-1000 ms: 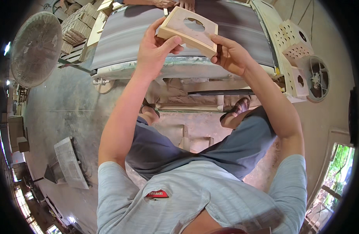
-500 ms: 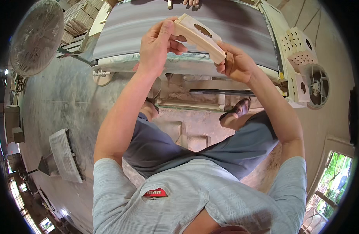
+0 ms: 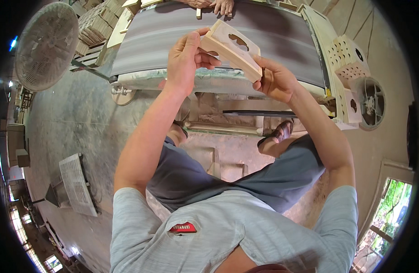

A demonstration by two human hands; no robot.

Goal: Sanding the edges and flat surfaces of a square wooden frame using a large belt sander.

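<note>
A pale wooden box [image 3: 233,53] is tilted above the near edge of a wide grey belt [image 3: 173,34]. Its upper face has a scalloped oval cut-out, and a second opening shows partly on the side toward me. My left hand [image 3: 184,59] grips its left end, thumb along the near side and some fingers curled below. At the right end my right hand [image 3: 277,79] holds the lower corner, thumb on top and fingers underneath. Across the belt, another person's hands [image 3: 222,6] rest by small wooden pieces [image 3: 199,13].
Boxes with rows of holes [image 3: 348,52] stand to the right of the belt, near a round fan [image 3: 372,102]. A large caged fan [image 3: 45,45] is at the left, with stacked wood [image 3: 98,20] behind it. A black bar [image 3: 259,113] lies below the belt's near edge.
The box has turned slightly in my hands, showing more of its near side. The other person's hands have come further into view at the far edge.
</note>
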